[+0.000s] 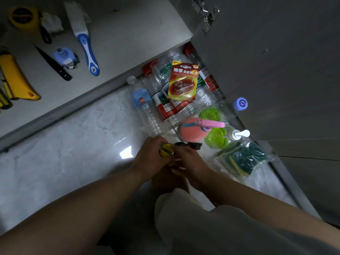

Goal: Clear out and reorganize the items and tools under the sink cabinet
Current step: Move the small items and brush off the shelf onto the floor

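My left hand (150, 159) is closed around a small round yellow tape measure (166, 150) with black lettering, held low over the marble floor. My right hand (187, 161) touches it from the right, fingers curled at a black strap or clip (189, 144) that sticks out from it. Just beyond the hands lie several empty plastic bottles (147, 105) on the floor, with a red and yellow battery pack (184, 81) on top of them. On the grey cabinet floor (128, 34) at upper left lie tools: a yellow box cutter (16, 78), a blue-handled brush (86, 43) and a black blade (53, 64).
Right of my hands stand a pink spray bottle (193, 128), green lidded containers (215, 137), a white pump dispenser (239, 134) and bagged green sponges (244, 159). The open grey cabinet door (276, 70) fills the upper right. A larger yellow tape measure (23, 18) sits at top left. My pale trouser knee (184, 218) is below.
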